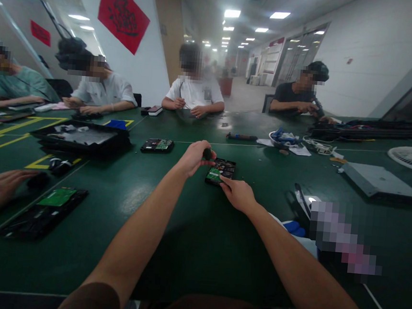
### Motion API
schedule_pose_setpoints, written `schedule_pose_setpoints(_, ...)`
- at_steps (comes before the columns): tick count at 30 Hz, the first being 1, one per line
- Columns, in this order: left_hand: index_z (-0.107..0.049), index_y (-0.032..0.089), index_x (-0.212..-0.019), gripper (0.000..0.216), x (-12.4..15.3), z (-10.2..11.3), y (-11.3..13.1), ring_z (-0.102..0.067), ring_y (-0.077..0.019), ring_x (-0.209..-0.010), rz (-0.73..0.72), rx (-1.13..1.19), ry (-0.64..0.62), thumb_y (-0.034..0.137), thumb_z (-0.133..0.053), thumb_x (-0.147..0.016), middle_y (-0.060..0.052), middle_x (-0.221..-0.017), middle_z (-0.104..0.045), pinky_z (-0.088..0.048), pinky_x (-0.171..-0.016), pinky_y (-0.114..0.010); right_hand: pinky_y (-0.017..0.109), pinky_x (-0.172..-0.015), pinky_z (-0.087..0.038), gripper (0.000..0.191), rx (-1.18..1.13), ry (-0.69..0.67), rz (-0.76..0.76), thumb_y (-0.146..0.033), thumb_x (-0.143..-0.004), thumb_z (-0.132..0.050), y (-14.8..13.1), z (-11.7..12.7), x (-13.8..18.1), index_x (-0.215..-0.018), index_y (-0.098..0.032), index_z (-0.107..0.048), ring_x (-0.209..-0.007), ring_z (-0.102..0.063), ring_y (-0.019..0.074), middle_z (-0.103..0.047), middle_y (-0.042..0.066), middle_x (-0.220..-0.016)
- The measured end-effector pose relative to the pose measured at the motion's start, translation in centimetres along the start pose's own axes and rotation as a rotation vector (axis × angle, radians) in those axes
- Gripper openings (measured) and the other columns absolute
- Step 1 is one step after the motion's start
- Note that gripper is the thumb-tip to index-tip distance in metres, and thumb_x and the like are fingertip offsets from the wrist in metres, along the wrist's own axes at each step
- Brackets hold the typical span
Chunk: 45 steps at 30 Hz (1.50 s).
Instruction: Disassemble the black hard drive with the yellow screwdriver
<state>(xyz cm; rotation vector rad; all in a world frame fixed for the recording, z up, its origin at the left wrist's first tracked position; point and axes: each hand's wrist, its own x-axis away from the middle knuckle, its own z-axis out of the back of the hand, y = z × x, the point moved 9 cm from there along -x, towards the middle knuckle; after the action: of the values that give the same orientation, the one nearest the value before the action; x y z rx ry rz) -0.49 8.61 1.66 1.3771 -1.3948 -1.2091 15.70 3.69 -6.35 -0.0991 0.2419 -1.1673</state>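
Green table (169, 247), fills lower frame | left hand (193, 159), centre, closed round small dark tool (208, 153) | right hand (237, 194), just right of centre, holding nothing, fingers loosely extended, tips on near edge of disk drive (222, 168) | disk drive, centre, flat on table, green board showing | tool, over drive's upper-left corner.

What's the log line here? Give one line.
left hand: grips dark tool | right hand: touches open device | surface: green table

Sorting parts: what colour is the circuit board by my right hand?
Green; circuit board shows in head view.
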Motion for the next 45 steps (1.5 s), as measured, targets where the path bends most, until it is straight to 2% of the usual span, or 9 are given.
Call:
schedule_pose_setpoints(6, -0.071, 0.014, -0.080, 0.022, 0.0, 0.6, 1.1, -0.062, -0.0192, -0.082, -0.072, -0.226, -0.021, 0.035, -0.062, -0.079, -0.009, -0.086, -0.065, -0.053, -0.055, -0.025, 0.034, -0.087, -0.051, 0.051, -0.005, -0.014, -0.008, -0.054, -0.107, -0.033, -0.1, 0.1, 0.1, -0.150, -0.034, -0.051, -0.103, -0.070, 0.0242, -0.074, 0.007, -0.123)
schedule_pose_setpoints(10, -0.067, 0.014, -0.090, 0.023, 0.1, 0.6, 0.4, -0.067, -0.0218, -0.081, 0.005, -0.127, 0.014, 0.035, -0.065, -0.081, -0.011, -0.085, -0.069, -0.057, -0.060, -0.030, 0.035, -0.086, -0.051, 0.050, 0.011, -0.010, -0.007, -0.053, -0.106, -0.033, -0.1, 0.1, 0.1, -0.149, -0.035, -0.052, -0.104, -0.070, 0.0249, -0.074, 0.007, -0.120)
schedule_pose_setpoints(14, -0.063, 0.015, -0.090, 0.020, -0.1, 0.3, -0.2, -0.070, -0.0216, -0.083, 0.023, 0.028, 0.015, 0.032, -0.068, -0.080, -0.012, -0.086, -0.071, -0.059, -0.065, -0.032, 0.035, -0.086, -0.051, 0.050, 0.012, -0.004, 0.000, -0.053, -0.106, -0.033, -0.1, 0.0, 0.0, -0.149, -0.035, -0.052, -0.104, -0.070, 0.0254, -0.074, 0.007, -0.120)
schedule_pose_setpoints(20, -0.069, 0.014, -0.082, 0.025, -0.3, 1.1, 0.4, -0.062, -0.0165, -0.075, -0.070, -0.134, 0.068, 0.039, -0.070, -0.079, -0.007, -0.080, -0.064, -0.054, -0.055, -0.024, 0.035, -0.086, -0.051, 0.051, 0.010, -0.007, 0.004, -0.054, -0.107, -0.032, 0.0, -0.1, 0.0, -0.150, -0.035, -0.050, -0.105, -0.070, 0.0256, -0.074, 0.007, -0.122)
schedule_pose_setpoints(28, -0.061, 0.016, -0.089, 0.030, 0.2, -0.1, -0.3, -0.069, -0.0215, -0.082, 0.022, -0.011, 0.014, 0.043, -0.071, -0.081, -0.009, -0.083, -0.068, -0.060, -0.066, -0.034, 0.034, -0.084, -0.051, 0.050, 0.008, -0.007, -0.005, -0.053, -0.106, -0.034, -0.1, 0.2, 0.1, -0.150, -0.035, -0.051, -0.101, -0.070, 0.0250, -0.074, 0.007, -0.118)
schedule_pose_setpoints(34, -0.067, 0.016, -0.078, 0.021, -0.3, 2.0, 0.5, -0.063, -0.0182, -0.077, -0.081, -0.122, 0.175, 0.037, -0.066, -0.076, -0.007, -0.082, -0.065, -0.054, -0.055, -0.025, 0.034, -0.088, -0.051, 0.052, -0.001, -0.047, -0.013, -0.053, -0.107, -0.031, -0.3, 0.4, 0.3, -0.152, -0.034, -0.049, -0.105, -0.070, 0.0238, -0.073, 0.008, -0.123)
schedule_pose_setpoints(37, -0.070, 0.016, -0.079, 0.022, -0.1, 1.6, 0.7, -0.063, -0.0177, -0.077, -0.077, -0.162, 0.128, 0.037, -0.067, -0.075, -0.007, -0.082, -0.065, -0.054, -0.057, -0.025, 0.035, -0.088, -0.051, 0.052, 0.007, -0.041, -0.014, -0.054, -0.107, -0.031, -0.3, 0.3, 0.2, -0.151, -0.034, -0.049, -0.107, -0.069, 0.0244, -0.073, 0.008, -0.124)
schedule_pose_setpoints(41, -0.066, 0.016, -0.088, 0.026, 0.1, 0.3, 0.0, -0.067, -0.0204, -0.080, 0.010, -0.062, 0.033, 0.038, -0.070, -0.075, -0.009, -0.084, -0.070, -0.057, -0.061, -0.030, 0.035, -0.087, -0.051, 0.050, 0.011, -0.019, -0.015, -0.053, -0.106, -0.034, -0.2, 0.1, 0.1, -0.150, -0.034, -0.051, -0.105, -0.070, 0.0253, -0.074, 0.008, -0.120)
schedule_pose_setpoints(45, -0.062, 0.016, -0.087, 0.025, -0.1, 0.2, -0.4, -0.068, -0.0197, -0.079, 0.031, 0.035, 0.026, 0.037, -0.069, -0.076, -0.010, -0.084, -0.070, -0.058, -0.065, -0.031, 0.035, -0.086, -0.052, 0.049, 0.006, -0.010, -0.013, -0.052, -0.106, -0.035, -0.2, 0.2, 0.1, -0.149, -0.034, -0.052, -0.103, -0.071, 0.0252, -0.074, 0.008, -0.120)
